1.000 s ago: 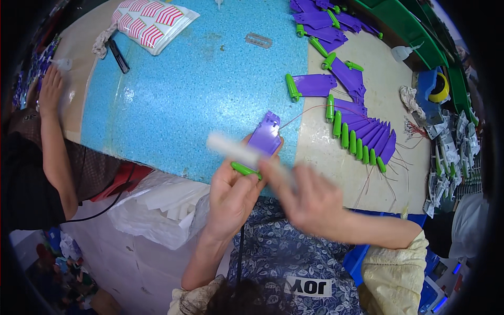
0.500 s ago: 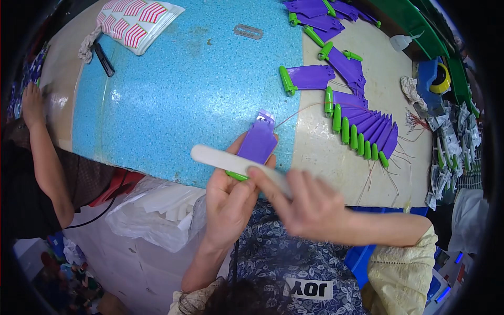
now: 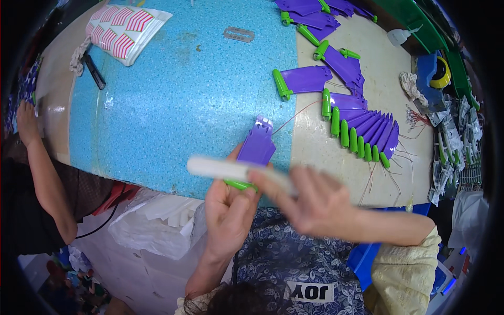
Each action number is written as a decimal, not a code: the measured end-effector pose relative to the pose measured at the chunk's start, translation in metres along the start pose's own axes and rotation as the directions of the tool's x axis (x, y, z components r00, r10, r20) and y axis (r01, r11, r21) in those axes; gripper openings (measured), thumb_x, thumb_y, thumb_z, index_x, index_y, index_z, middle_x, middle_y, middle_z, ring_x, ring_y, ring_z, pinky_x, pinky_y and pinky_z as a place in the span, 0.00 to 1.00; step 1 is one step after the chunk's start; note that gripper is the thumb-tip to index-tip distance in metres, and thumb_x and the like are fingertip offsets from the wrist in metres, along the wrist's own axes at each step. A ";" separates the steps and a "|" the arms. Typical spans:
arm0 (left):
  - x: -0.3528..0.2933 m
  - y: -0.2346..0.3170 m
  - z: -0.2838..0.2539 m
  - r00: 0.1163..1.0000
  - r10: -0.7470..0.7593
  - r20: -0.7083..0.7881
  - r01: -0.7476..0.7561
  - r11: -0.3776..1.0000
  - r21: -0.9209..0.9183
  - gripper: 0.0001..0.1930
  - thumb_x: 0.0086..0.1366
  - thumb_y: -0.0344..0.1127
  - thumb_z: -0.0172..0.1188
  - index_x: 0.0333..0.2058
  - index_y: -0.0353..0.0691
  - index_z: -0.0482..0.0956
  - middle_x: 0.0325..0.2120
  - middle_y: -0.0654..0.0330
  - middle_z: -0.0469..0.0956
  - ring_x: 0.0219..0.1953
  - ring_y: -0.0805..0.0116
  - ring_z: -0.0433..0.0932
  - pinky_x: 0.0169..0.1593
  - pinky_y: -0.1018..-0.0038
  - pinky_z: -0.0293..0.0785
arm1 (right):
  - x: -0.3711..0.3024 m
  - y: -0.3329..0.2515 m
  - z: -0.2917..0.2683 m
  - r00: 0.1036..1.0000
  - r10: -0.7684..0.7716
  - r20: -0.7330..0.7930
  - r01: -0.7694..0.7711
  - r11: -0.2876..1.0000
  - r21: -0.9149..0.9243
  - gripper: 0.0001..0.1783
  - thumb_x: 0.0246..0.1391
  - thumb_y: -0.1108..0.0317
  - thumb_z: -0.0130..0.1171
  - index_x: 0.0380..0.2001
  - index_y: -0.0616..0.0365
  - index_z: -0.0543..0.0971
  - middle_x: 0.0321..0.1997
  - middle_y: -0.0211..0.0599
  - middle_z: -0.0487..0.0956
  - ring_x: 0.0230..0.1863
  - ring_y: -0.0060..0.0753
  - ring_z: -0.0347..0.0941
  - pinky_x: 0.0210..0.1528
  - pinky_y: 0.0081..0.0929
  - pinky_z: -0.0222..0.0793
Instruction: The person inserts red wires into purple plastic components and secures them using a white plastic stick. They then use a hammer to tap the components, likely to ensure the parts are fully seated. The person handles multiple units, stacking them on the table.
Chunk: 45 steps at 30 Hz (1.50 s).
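Crossing in front of the purple part, the white stick is gripped by the right hand, with the forefinger laid along it. The part is held over the near edge of the blue mat, its green end pinched between the left hand's thumb and fingers. Should the stick be slipped off the green end, the purple face could be scuffed or the left fingertips scraped, since they are set so close. If the pinch were slackened under pressure, the part could be twisted out of line. The thin wire, led from beside the part toward the row of parts, could be snagged or tugged by a wide stroke. The stick is blurred, and whether the green end is touched by it cannot be told. Part of that end is hidden, as are some left fingers behind the part; the wire's join cannot be made out.
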<state>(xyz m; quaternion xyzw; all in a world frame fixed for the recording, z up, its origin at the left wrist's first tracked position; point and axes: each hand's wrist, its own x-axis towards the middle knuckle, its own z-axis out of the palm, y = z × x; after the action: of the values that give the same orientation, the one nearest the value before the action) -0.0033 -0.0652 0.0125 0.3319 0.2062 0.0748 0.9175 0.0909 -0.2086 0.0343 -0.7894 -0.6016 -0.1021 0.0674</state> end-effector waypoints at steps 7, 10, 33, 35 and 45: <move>-0.003 0.006 0.011 0.995 -0.031 -0.092 0.036 0.998 0.052 0.31 0.62 0.18 0.44 0.65 0.21 0.51 0.62 0.39 0.63 0.66 0.50 0.63 0.71 0.54 0.54 | 0.000 0.004 0.010 0.991 0.113 -0.067 -0.111 0.993 0.030 0.32 0.50 0.70 0.57 0.62 0.50 0.73 0.27 0.30 0.66 0.20 0.23 0.65 0.14 0.20 0.60; -0.001 0.016 0.014 0.995 0.026 -0.098 -0.023 0.999 0.037 0.31 0.62 0.17 0.43 0.65 0.21 0.53 0.62 0.38 0.63 0.66 0.48 0.63 0.71 0.53 0.56 | 0.034 0.051 -0.017 0.909 0.389 -0.150 -0.382 0.921 0.071 0.31 0.48 0.81 0.57 0.57 0.42 0.79 0.25 0.33 0.69 0.18 0.29 0.67 0.17 0.28 0.63; 0.024 0.052 -0.030 0.793 0.566 0.225 -0.200 -0.108 0.974 0.31 0.47 0.26 0.73 0.52 0.34 0.74 0.50 0.51 0.74 0.51 0.52 0.69 0.54 0.61 0.67 | 0.167 0.116 0.037 0.861 0.478 0.172 -0.495 0.712 0.498 0.11 0.46 0.78 0.59 0.35 0.72 0.81 0.33 0.58 0.81 0.38 0.53 0.80 0.46 0.41 0.74; 0.026 0.051 -0.037 0.772 0.583 0.253 -0.245 -0.094 0.965 0.30 0.46 0.25 0.73 0.51 0.34 0.75 0.48 0.52 0.76 0.48 0.52 0.70 0.52 0.62 0.68 | 0.168 0.114 0.038 0.866 0.466 0.180 -0.493 0.741 0.456 0.11 0.45 0.78 0.58 0.35 0.71 0.81 0.33 0.56 0.81 0.38 0.52 0.80 0.44 0.41 0.75; 0.033 0.044 -0.042 0.725 0.661 0.194 -0.185 -0.083 0.979 0.35 0.42 0.28 0.78 0.52 0.35 0.74 0.42 0.56 0.79 0.44 0.58 0.74 0.40 0.66 0.70 | 0.140 0.060 0.012 0.897 0.393 -0.201 -0.217 0.790 0.574 0.10 0.47 0.84 0.64 0.36 0.66 0.81 0.33 0.39 0.80 0.34 0.32 0.78 0.37 0.26 0.72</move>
<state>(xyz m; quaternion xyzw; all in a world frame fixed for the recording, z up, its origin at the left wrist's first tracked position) 0.0080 0.0024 0.0007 0.8761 0.2415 0.2699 0.3181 0.1852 -0.0907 0.0571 -0.7997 -0.4503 -0.0397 0.3952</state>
